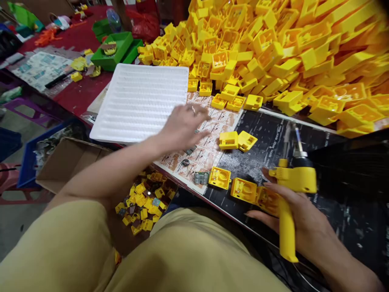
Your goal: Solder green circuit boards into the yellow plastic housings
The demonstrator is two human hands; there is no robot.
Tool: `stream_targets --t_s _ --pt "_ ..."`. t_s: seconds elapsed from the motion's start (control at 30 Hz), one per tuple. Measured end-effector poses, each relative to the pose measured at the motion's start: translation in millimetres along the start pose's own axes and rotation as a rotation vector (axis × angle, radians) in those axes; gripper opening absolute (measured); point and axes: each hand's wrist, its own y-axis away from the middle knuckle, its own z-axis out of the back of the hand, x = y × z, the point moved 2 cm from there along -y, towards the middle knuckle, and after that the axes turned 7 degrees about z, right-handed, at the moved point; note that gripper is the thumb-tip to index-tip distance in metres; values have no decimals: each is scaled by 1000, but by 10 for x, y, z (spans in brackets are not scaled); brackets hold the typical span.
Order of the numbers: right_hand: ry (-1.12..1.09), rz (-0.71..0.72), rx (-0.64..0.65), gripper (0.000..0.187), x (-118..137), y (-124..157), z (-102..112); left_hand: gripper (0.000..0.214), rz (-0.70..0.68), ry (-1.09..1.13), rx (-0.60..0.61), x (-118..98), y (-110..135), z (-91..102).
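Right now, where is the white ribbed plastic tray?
In the head view, the white ribbed plastic tray lies left of centre, beside the person's left hand, with a green plastic tray just beyond it.

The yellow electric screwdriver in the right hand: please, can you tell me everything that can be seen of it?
The yellow electric screwdriver is pistol-shaped, with a long yellow grip that looks like plastic, a black upper section, and a thin metal bit pointing up and away. The right hand wraps the grip, holding the tool tilted above the black mat, beside a yellow plastic housing. A thin cable seems to leave the grip's lower end.
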Motion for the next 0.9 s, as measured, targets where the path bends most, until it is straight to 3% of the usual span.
stream_targets --t_s 0.1,0.2,0.27,0.4,0.47,0.53,0.7,0.77,0.83,0.9 --pt "-25 52 69 48 59 -38 -124 27 138 -188 142 384 -440 59" --pt "-35 31 78 46 68 -12 -178 25 199 -83 251 692 -556 67" --pt "-33 24 57 51 59 12 -178 35 244 149 158 830 -458 149" --pt "5 49 41 52 30 3 -171 57 397 656 -153 927 -167 425" --pt "36 83 53 45 36 -31 -150 52 412 805 -244 830 -88 523" --pt "45 102 42 45 78 -74 -85 40 346 848 -202 605 -63 551" --pt "-171 -91 -79 53 325 -209 162 15 -61 630 320 -331 35 323" --pt "-305 -160 -123 53 422 -249 192 10 -215 562 420 -644 112 215" --pt "-384 -209 -178 50 482 -252 187 12 -268 611 499 -830 168 115" --pt "-428 -256 -228 46 509 -216 179 16 -186 798 599 -893 196 16"
